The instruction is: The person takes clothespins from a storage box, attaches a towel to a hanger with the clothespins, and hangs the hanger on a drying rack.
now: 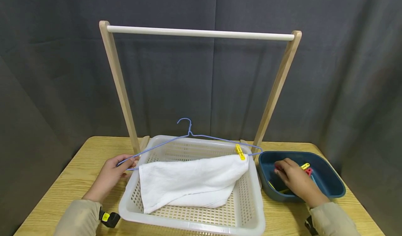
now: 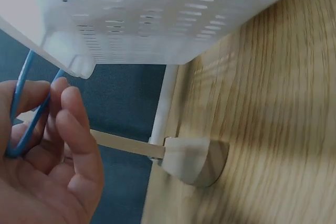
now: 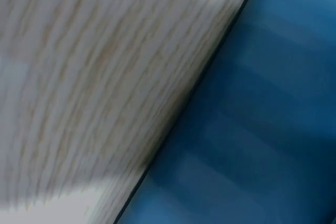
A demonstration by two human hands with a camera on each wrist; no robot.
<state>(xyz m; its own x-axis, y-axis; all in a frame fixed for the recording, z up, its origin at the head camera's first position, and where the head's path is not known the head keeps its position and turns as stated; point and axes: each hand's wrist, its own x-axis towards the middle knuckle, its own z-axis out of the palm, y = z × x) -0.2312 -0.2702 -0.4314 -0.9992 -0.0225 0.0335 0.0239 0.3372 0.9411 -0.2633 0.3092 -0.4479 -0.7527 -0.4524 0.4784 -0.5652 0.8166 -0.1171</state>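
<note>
We've got a blue wire hanger, hook on far side, L end pinched in our L hand, R end past the white perf. basket. White towel draped over hanger's lower bar, down into basket; yellow clothespin clips its upper R corner. More pins, red & yellow, lie in dk-blue bin, R.

The left hand pinches with its fingers, while the right hand points inward, fingers bent.
</note>
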